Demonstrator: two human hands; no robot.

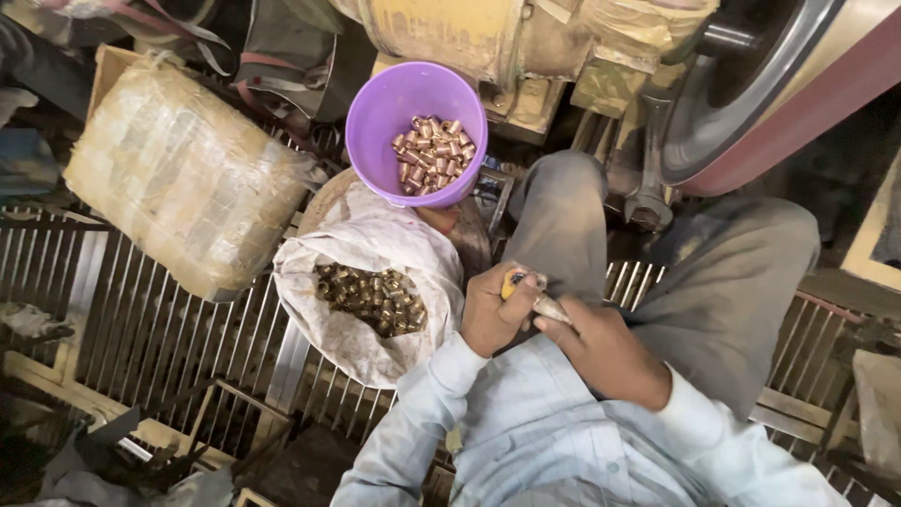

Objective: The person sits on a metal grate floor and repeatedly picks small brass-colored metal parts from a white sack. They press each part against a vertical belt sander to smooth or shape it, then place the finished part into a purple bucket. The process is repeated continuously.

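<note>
Both hands [493,314] [601,352] meet, apparently pinching 1 small metal piece [549,308].

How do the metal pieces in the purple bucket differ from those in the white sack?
The pieces in the purple bucket look bright, pinkish copper; those in the white sack look duller and darker, brass-brown. The bucket is a rigid, smooth container lying farther from the person; the sack is soft, crumpled and stained, beside the left hand. Both hold small, short cylindrical sleeves in a loose heap.
</note>
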